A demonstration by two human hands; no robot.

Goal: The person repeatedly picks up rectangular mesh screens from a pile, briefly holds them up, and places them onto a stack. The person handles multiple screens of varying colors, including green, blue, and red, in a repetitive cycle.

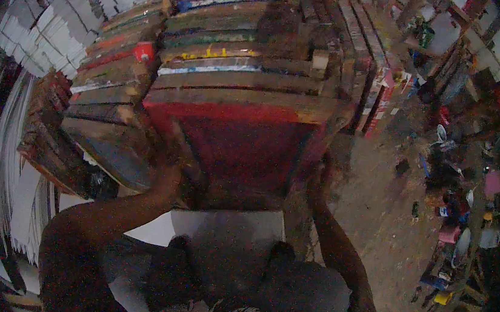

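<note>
A paint-stained wooden screen frame with a dark red panel is tilted toward me at the front of a row of similar frames. My left hand grips its left side, the fingers partly lost in shadow. At its right side my right hand is closed round the edge. Behind it, more wooden frames stand packed one against another, their edges marked with red, yellow, blue and white paint. Below the held frame lies a pale sheet or board.
To the left stands a second row of frames, with a grey-panelled one at its front. Stacks of white sheets line the far left. Bare brown floor runs along the right, and scattered clutter lies beyond it.
</note>
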